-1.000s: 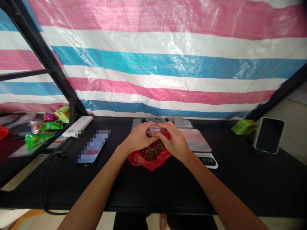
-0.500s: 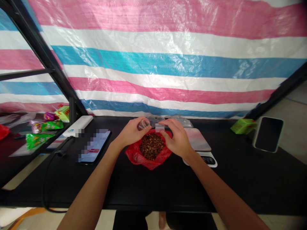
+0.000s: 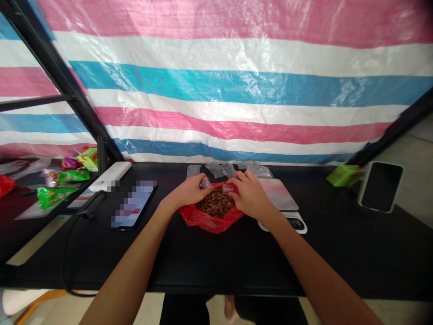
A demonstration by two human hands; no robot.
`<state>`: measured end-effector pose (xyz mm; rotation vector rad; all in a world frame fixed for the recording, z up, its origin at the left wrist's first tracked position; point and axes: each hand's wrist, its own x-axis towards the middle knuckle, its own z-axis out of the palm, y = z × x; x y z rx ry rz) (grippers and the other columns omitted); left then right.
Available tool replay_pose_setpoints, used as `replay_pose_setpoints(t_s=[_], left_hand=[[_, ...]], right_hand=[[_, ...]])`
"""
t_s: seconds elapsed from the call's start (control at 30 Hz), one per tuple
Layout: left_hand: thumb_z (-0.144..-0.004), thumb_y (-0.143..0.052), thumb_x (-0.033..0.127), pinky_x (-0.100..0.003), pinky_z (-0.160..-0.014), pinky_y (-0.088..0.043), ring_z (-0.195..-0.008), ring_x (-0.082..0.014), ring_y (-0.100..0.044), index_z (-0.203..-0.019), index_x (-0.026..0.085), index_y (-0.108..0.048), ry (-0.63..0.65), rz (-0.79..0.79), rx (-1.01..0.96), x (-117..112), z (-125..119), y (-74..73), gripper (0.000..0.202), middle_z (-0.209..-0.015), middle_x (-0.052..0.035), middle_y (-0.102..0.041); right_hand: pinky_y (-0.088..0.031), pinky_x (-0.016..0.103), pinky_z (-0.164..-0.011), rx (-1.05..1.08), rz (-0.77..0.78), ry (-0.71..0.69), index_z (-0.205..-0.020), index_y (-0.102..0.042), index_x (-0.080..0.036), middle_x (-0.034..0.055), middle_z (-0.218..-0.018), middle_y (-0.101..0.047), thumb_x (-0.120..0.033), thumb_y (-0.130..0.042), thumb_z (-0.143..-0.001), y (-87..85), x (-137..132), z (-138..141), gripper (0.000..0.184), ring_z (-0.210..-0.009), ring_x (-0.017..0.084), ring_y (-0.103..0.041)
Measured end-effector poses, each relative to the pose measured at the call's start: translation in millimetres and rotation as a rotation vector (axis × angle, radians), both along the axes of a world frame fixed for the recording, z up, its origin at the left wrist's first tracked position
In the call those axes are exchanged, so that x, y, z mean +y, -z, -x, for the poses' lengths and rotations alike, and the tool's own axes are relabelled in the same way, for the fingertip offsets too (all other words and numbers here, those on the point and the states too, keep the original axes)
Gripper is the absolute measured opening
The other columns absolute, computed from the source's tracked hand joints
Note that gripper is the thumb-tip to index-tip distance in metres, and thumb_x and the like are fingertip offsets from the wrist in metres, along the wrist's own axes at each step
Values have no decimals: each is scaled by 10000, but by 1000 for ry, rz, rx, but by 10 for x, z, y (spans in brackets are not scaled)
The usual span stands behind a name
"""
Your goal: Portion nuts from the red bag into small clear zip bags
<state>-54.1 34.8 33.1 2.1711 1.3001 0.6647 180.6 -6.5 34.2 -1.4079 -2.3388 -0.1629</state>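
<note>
A red plastic bag point(image 3: 216, 224) lies open on the black table, filled with small brown grain-like pieces point(image 3: 216, 202). At its far left rim, my left hand point(image 3: 190, 190) is closed on a small clear plastic bag point(image 3: 204, 183), partly covered by my fingers. From the right, my right hand point(image 3: 249, 195) reaches over the red bag's rim, fingers closed on a small clear plastic piece point(image 3: 228, 189) that looks like a little cup or scoop. That piece is low against the grains; its lower end is hard to make out.
Behind the red bag lie several clear plastic bags point(image 3: 219, 169). A kitchen scale point(image 3: 280, 195) stands to its right. Leftward are a phone point(image 3: 135, 205), a white power strip or bank point(image 3: 113, 176) and a black cable point(image 3: 64, 253). At far right stand a green box point(image 3: 343, 175) and another phone point(image 3: 381, 186).
My right hand has lowered the clear piece into the red bag, down to the grains. My left hand has dropped slightly with the clear bag. A clear bag behind it is now uncovered.
</note>
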Motion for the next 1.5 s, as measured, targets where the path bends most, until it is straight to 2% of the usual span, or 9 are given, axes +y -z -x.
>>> replay_pose_setpoints(t_s=[0.17, 0.47, 0.63, 0.8, 1.03, 1.13, 1.27, 1.37, 1.5], left_hand=[[-860, -635, 440, -294, -653, -393, -725, -197, -586, -872, 198, -622, 15, 57, -32, 26, -37, 53, 243, -799, -21, -656], [-838, -637, 467, -264, -656, -415, -697, -157, -562, -827, 175, -618, -120, 215, -268, 8, -107, 11, 293, -755, 5, -642], [-829, -648, 502, -236, -601, -372, -616, -113, -475, -765, 182, -579, -189, 331, -390, -26, -130, -41, 333, -674, 44, -553], [-793, -688, 534, -223, -561, -366, -578, -100, -458, -765, 188, -560, -190, 481, -524, -36, -140, -39, 370, -658, 54, -531], [-775, -725, 532, -202, -485, -294, -510, -74, -408, -745, 188, -539, -189, 555, -617, -13, -133, 6, 392, -618, 67, -485], [-767, -743, 522, -199, -496, -327, -524, -78, -458, -770, 186, -565, -199, 588, -660, -17, -127, -14, 380, -643, 55, -544], [-763, -746, 526, -222, -548, -408, -613, -118, -580, -838, 176, -623, -216, 643, -704, -21, -128, -52, 379, -757, -3, -672], [-804, -697, 539, -247, -585, -437, -648, -140, -603, -859, 165, -647, -227, 571, -655, 0, -129, -61, 382, -777, -24, -689], [-838, -682, 482, -269, -650, -442, -689, -149, -583, -878, 172, -639, -288, 93, -479, 52, -105, -55, 316, -769, -8, -657]], right_hand=[[-427, 464, -919, -37, 17, -22, -1126, -710, -191, 104, -1074, -626, -210, -674, -914, 14, -18, 41, 216, -1029, 309, -494], [-413, 449, -888, -94, 8, 17, -1139, -719, -196, 136, -1104, -618, -206, -640, -939, 24, -53, 152, 215, -1025, 318, -486], [-391, 440, -883, -102, 24, 65, -1133, -708, -183, 133, -1093, -643, -205, -652, -930, 33, -67, 184, 212, -1056, 324, -493], [-372, 424, -871, -70, 42, 58, -1143, -697, -190, 109, -1084, -671, -186, -658, -915, 57, -62, 189, 232, -1065, 315, -502], [-363, 409, -854, 22, 90, 23, -1182, -686, -198, 93, -1103, -723, -246, -631, -962, 100, -78, 220, 232, -1042, 292, -526], [-368, 410, -856, 48, 93, 6, -1178, -694, -208, 94, -1111, -729, -271, -635, -969, 116, -76, 232, 226, -1042, 290, -533], [-384, 398, -856, 126, 122, 6, -1113, -701, -216, 73, -1098, -751, -214, -716, -901, 148, -49, 246, 212, -1010, 275, -553], [-409, 395, -858, 196, 149, 22, -1075, -705, -231, 54, -1084, -765, -180, -731, -877, 153, -28, 252, 206, -995, 270, -579], [-455, 403, -889, 305, 186, 44, -1091, -702, -232, 62, -1034, -772, -139, -706, -877, 121, 8, 211, 234, -993, 269, -619]])
